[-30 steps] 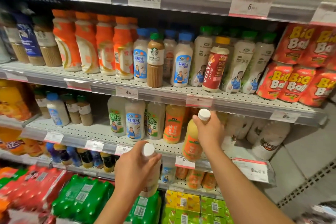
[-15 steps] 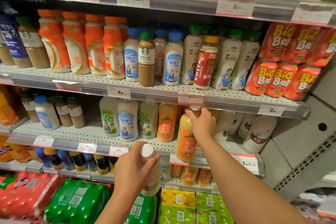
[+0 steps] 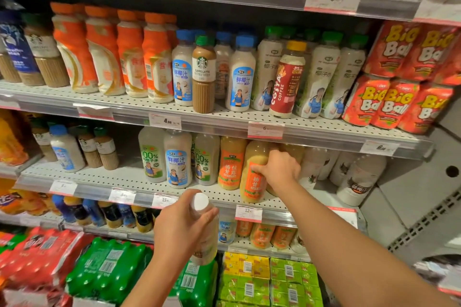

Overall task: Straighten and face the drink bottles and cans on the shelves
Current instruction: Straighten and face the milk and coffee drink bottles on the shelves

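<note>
Standing on the front edge of the middle shelf (image 3: 274, 203), the orange-label juice bottle (image 3: 254, 174) leans a little, its long axis near upright with the top tipped toward the right and its cap lost behind the shelf lip above. The right hand (image 3: 279, 169) grips it at the shoulder, fingers curled round the far side and thumb across the label, so that hand is plainly the one doing the setting; the bottle sits directly ahead of it and just right of a matching orange-label neighbour (image 3: 232, 162). My reading is that the next move turns on that tilt: the base is near the lip and the label faces mostly forward, so the bottle wants bringing upright and sliding back into line with its neighbour. Lower and nearer the camera, the left hand (image 3: 184, 227) holds a second bottle (image 3: 203, 232) clear of any shelf, fingers wrapped round its neck below a white cap (image 3: 200, 201); it hangs in front of the shelf below, well apart from the juice. Its label is covered by the palm, so what drink it is cannot be told. Behind the right hand, the pale bottles (image 3: 359, 177) at the right end of the shelf lie tilted and blurred. On the shelf above, 1 Starbucks bottle (image 3: 204, 75) and 1 Costa bottle (image 3: 287, 80) stand forward among the coconut-drink bottles.
</note>
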### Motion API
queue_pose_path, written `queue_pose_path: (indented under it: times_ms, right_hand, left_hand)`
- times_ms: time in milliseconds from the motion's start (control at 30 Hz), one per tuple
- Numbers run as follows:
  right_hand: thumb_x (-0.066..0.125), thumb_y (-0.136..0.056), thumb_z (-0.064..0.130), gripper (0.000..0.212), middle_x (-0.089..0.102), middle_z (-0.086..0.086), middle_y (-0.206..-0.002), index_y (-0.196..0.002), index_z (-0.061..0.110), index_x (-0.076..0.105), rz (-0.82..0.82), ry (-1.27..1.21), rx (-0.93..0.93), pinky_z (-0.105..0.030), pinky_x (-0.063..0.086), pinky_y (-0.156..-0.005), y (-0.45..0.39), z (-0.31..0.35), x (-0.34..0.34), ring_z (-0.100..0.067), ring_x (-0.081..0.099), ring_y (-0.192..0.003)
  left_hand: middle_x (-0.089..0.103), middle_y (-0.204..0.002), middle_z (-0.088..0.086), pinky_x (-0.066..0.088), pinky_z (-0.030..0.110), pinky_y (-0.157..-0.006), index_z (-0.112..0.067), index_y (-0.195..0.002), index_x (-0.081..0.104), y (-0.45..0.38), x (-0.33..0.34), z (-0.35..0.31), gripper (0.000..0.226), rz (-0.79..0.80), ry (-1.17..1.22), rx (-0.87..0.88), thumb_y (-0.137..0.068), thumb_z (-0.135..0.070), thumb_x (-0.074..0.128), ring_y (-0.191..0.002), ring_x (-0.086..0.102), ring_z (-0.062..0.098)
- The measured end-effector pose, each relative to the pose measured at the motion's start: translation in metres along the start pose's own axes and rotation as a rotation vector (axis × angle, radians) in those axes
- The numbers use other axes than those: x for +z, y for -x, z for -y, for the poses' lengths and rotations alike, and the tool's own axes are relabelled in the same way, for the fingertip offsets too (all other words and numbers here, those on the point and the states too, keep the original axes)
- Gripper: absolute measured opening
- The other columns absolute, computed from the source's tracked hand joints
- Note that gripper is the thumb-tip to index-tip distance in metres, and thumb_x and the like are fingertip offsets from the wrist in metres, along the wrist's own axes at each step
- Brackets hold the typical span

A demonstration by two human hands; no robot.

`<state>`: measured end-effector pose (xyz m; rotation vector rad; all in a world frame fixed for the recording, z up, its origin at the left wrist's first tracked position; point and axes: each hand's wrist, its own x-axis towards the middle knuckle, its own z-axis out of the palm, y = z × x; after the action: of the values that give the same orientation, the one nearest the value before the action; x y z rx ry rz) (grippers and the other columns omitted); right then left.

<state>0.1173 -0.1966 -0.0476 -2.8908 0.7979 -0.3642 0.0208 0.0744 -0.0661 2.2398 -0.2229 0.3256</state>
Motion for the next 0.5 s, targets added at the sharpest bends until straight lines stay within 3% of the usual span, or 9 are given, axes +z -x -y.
queue_pose_path:
  times_ms: [233,333,400,500]
  right_hand:
    - [0.064,-0.076,0.078,0.058,0.071,0.000,-0.096,-0.067,0.022,0.053,0.123,0.093,0.005,-0.029,0.040,-0.064,-0.025,0.007,0.002,-0.025,0.069,-0.095]
    - [0.058,-0.089,0.068,0.047,0.070,-0.002,-0.113,-0.090,0.023,0.071,0.277,0.109,0.015,-0.029,0.045,-0.075,-0.034,0.010,0.000,-0.028,0.066,-0.111]
    - [0.057,-0.093,0.062,0.045,0.068,-0.004,-0.119,-0.107,0.022,0.073,0.341,0.099,0.032,-0.031,0.047,-0.079,-0.035,0.011,0.000,-0.029,0.064,-0.114]
    - [0.061,-0.094,0.053,0.038,0.070,-0.006,-0.106,-0.099,0.016,0.067,0.242,-0.018,0.013,-0.032,0.049,-0.069,-0.018,0.006,-0.003,-0.029,0.066,-0.095]
  left_hand:
    - [0.072,-0.082,-0.007,0.056,0.039,-0.067,-0.030,-0.117,0.065,-0.006,0.006,-0.012,0.053,0.022,0.021,0.016,-0.076,-0.059,0.079,-0.083,0.069,0.022]
    - [0.074,-0.082,-0.006,0.057,0.040,-0.067,-0.030,-0.120,0.067,-0.008,0.010,-0.015,0.055,0.018,0.013,0.046,-0.075,-0.058,0.081,-0.082,0.070,0.022]
    - [0.074,-0.082,-0.006,0.056,0.041,-0.068,-0.030,-0.119,0.067,-0.010,0.013,-0.017,0.054,0.025,0.019,0.060,-0.076,-0.058,0.081,-0.082,0.069,0.022]
    - [0.071,-0.079,-0.008,0.056,0.040,-0.067,-0.032,-0.115,0.067,-0.012,0.019,-0.020,0.051,0.043,0.027,0.059,-0.075,-0.060,0.079,-0.079,0.068,0.020]
